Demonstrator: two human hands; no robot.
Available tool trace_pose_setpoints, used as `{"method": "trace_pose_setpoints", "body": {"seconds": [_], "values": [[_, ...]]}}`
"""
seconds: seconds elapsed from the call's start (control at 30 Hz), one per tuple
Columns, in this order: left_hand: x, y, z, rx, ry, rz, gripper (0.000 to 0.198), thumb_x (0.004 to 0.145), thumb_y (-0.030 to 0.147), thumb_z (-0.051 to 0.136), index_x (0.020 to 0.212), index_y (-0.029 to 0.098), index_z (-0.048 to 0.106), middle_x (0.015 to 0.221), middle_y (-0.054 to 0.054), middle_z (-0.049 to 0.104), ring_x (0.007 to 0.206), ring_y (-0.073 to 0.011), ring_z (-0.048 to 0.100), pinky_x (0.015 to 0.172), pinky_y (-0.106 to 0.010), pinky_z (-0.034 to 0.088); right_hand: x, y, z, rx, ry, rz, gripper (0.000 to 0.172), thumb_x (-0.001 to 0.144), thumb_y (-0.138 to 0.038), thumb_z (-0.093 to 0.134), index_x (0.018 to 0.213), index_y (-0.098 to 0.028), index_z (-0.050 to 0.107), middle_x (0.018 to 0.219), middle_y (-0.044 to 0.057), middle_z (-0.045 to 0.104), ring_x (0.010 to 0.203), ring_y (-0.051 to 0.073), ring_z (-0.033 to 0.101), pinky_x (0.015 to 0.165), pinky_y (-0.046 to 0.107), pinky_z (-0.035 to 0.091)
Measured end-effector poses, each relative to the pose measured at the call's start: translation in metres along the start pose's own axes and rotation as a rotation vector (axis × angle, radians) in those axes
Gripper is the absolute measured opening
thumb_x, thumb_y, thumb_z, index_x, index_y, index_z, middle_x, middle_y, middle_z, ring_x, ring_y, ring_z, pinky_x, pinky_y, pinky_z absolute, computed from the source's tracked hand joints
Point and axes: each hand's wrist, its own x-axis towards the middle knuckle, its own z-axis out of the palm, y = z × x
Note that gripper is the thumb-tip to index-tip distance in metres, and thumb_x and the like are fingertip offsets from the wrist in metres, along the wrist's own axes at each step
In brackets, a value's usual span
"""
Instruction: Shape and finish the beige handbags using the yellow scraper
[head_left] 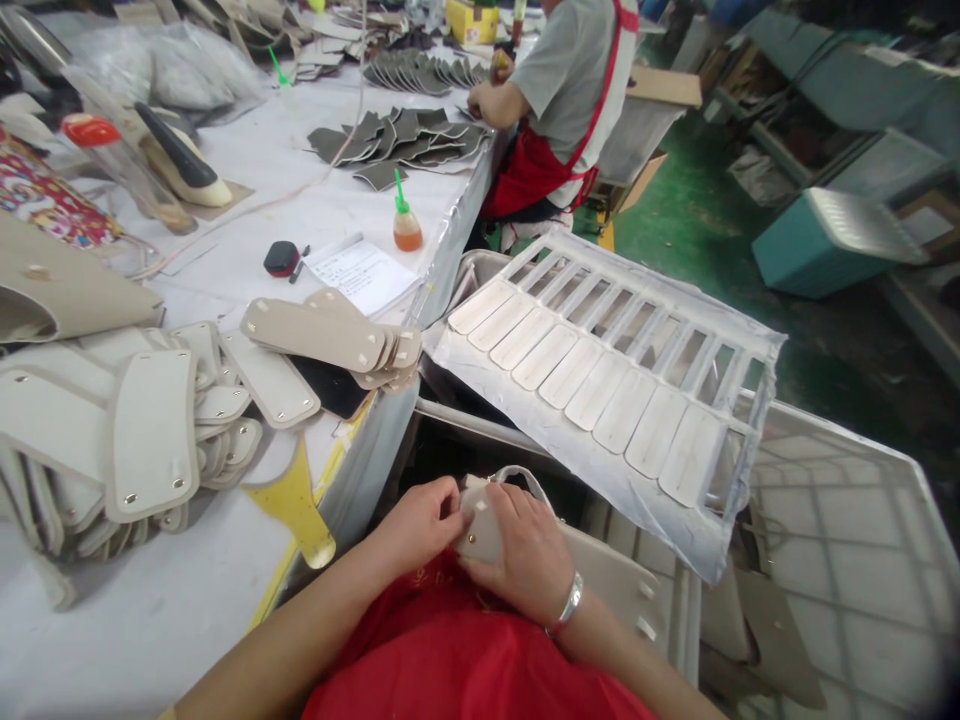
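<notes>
A long beige leather-like panel (611, 568) with rounded ends lies across my lap, over the red apron. My left hand (427, 520) pinches its left end, where a small metal stud shows. Over the same end my right hand (529, 545) is closed, thumb below and fingers on top; a bracelet circles that wrist. A pale looped strap rises behind the right fingers; what it belongs to is hidden. On the table to the left lie a heap of similar panels (154, 430) with metal studs and a smaller stack of beige panels (315, 335) with pale tabs.
A yellow scraper-like tool (296, 500) lies at the table edge. A slotted white rack (570, 375) with pale strips rests over bins at right. An orange-filled bottle (406, 228), paper (360, 275) and grey pieces (405, 140) lie farther back. A person (570, 100) sits working beyond.
</notes>
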Motion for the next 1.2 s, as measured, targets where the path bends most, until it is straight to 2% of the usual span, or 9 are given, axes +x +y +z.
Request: {"method": "trace_pose_setpoints", "body": {"seconds": [0.17, 0.3, 0.37, 0.53, 0.7, 0.83, 0.97, 1.13, 1.2], "values": [[0.01, -0.004, -0.012, -0.184, -0.187, -0.01, 0.02, 0.073, 0.033, 0.058, 0.08, 0.02, 0.044, 0.066, 0.006, 0.05, 0.058, -0.0097, 0.048, 0.05, -0.02, 0.036, -0.002, 0.002, -0.002, -0.01, -0.03, 0.01, 0.069, 0.058, -0.046, 0.069, 0.116, -0.015, 0.046, 0.115, 0.012, 0.053, 0.101, 0.028, 0.048, 0.087, 0.043, 0.038], [0.016, -0.009, -0.017, -0.503, -0.463, -0.114, 0.028, 0.075, 0.039, 0.058, 0.085, 0.021, 0.039, 0.068, 0.005, 0.053, 0.055, -0.0114, 0.056, 0.048, -0.021, 0.043, -0.004, 0.004, -0.002, -0.012, -0.029, 0.003, 0.073, 0.057, -0.047, 0.07, 0.117, -0.015, 0.046, 0.116, 0.013, 0.052, 0.103, 0.029, 0.048, 0.087, 0.044, 0.038], [0.017, -0.009, -0.016, -0.591, -0.517, -0.16, 0.029, 0.077, 0.043, 0.055, 0.086, 0.021, 0.038, 0.065, 0.005, 0.055, 0.054, -0.0133, 0.059, 0.046, -0.023, 0.046, -0.004, 0.004, -0.003, -0.011, -0.03, 0.001, 0.073, 0.057, -0.048, 0.07, 0.118, -0.014, 0.045, 0.117, 0.013, 0.052, 0.102, 0.029, 0.048, 0.086, 0.044, 0.038], [0.016, -0.009, -0.011, -0.591, -0.403, -0.198, 0.027, 0.081, 0.045, 0.048, 0.081, 0.019, 0.039, 0.056, 0.005, 0.053, 0.048, -0.0127, 0.057, 0.044, -0.024, 0.049, -0.003, 0.004, -0.003, 0.002, -0.032, 0.003, 0.072, 0.058, -0.048, 0.07, 0.117, -0.014, 0.046, 0.116, 0.013, 0.053, 0.103, 0.029, 0.048, 0.087, 0.043, 0.038], [0.013, -0.02, -0.013, -0.719, -0.464, -0.172, 0.023, 0.078, 0.034, 0.058, 0.082, 0.018, 0.042, 0.063, 0.004, 0.057, 0.054, -0.0112, 0.06, 0.052, -0.025, 0.052, -0.003, 0.003, -0.002, 0.013, -0.016, -0.003, 0.075, 0.056, -0.046, 0.072, 0.119, -0.014, 0.045, 0.115, 0.013, 0.053, 0.102, 0.028, 0.048, 0.087, 0.043, 0.038], [0.017, -0.024, -0.014, -0.738, -0.496, -0.158, 0.021, 0.076, 0.029, 0.059, 0.081, 0.017, 0.043, 0.062, 0.003, 0.057, 0.053, -0.0122, 0.06, 0.048, -0.023, 0.05, -0.004, 0.004, -0.002, -0.006, -0.02, -0.008, 0.075, 0.055, -0.045, 0.072, 0.117, -0.014, 0.045, 0.115, 0.013, 0.053, 0.101, 0.028, 0.049, 0.086, 0.043, 0.038], [0.021, -0.018, -0.014, -0.635, -0.502, -0.159, 0.015, 0.074, 0.023, 0.056, 0.078, 0.018, 0.043, 0.059, 0.003, 0.056, 0.052, -0.0139, 0.061, 0.045, -0.022, 0.047, -0.004, 0.004, -0.001, -0.024, -0.027, -0.01, 0.073, 0.055, -0.045, 0.072, 0.116, -0.015, 0.045, 0.115, 0.013, 0.053, 0.101, 0.028, 0.049, 0.087, 0.043, 0.039], [0.02, -0.004, -0.014, -0.445, -0.441, -0.14, 0.009, 0.069, 0.016, 0.048, 0.072, 0.019, 0.04, 0.055, 0.006, 0.05, 0.049, -0.0144, 0.058, 0.044, -0.024, 0.046, -0.004, 0.004, 0.0, -0.062, -0.011, -0.03, 0.076, 0.056, -0.046, 0.072, 0.118, -0.013, 0.045, 0.117, 0.014, 0.053, 0.103, 0.029, 0.048, 0.089, 0.045, 0.039], [0.015, 0.001, -0.014, -0.318, -0.374, -0.084, 0.006, 0.07, 0.017, 0.047, 0.072, 0.019, 0.041, 0.057, 0.006, 0.049, 0.05, -0.0124, 0.055, 0.046, -0.023, 0.043, -0.006, 0.004, 0.001, -0.074, 0.007, -0.052, 0.08, 0.056, -0.047, 0.072, 0.12, -0.01, 0.044, 0.118, 0.016, 0.052, 0.105, 0.03, 0.047, 0.091, 0.045, 0.038]]}}
